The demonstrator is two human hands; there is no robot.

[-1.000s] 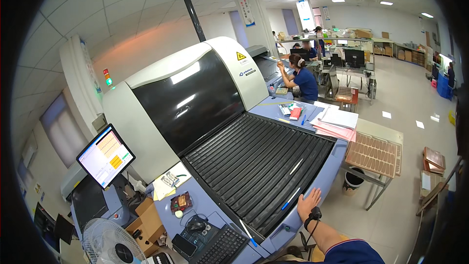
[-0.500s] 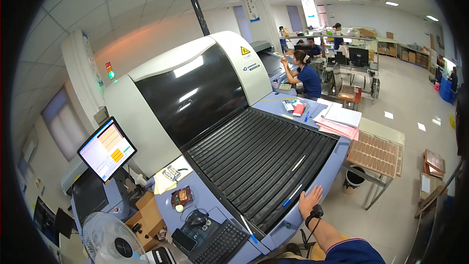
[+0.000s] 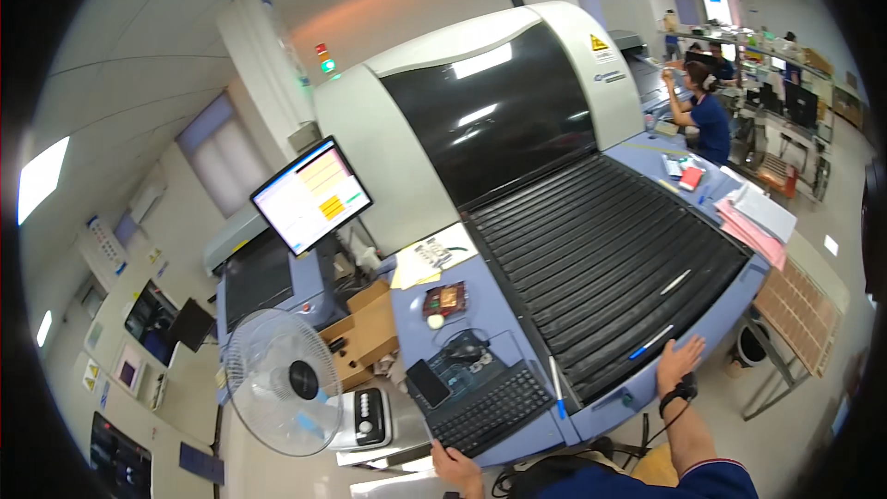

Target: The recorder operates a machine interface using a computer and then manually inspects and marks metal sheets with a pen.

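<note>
My right hand point(image 3: 679, 362) lies with its fingers stretched out on the blue front edge of a large machine. A dark band with a cord is on that wrist. Beside it, a blue-and-white pen point(image 3: 650, 343) rests on the black ribbed bed point(image 3: 591, 259). A pale pen point(image 3: 675, 282) lies farther up the bed. At the lower edge, my left hand point(image 3: 455, 467) is by the near left corner of a black keyboard point(image 3: 494, 409), fingers apart; I cannot make out whether it touches. A phone point(image 3: 429, 383) and a mouse point(image 3: 466, 346) lie above the keyboard.
A white fan point(image 3: 286, 381) stands left of the keyboard, near a cardboard box point(image 3: 370, 328). A lit monitor point(image 3: 312, 194) is mounted beyond. Another white-and-blue pen point(image 3: 558, 388) lies right of the keyboard. Papers point(image 3: 753, 222) sit at the right; a seated co-worker point(image 3: 710, 120) is farther back.
The view has swung left, so the machine appears farther right. My left hand has come into view by the keyboard. My right hand stays on the machine's front edge.
</note>
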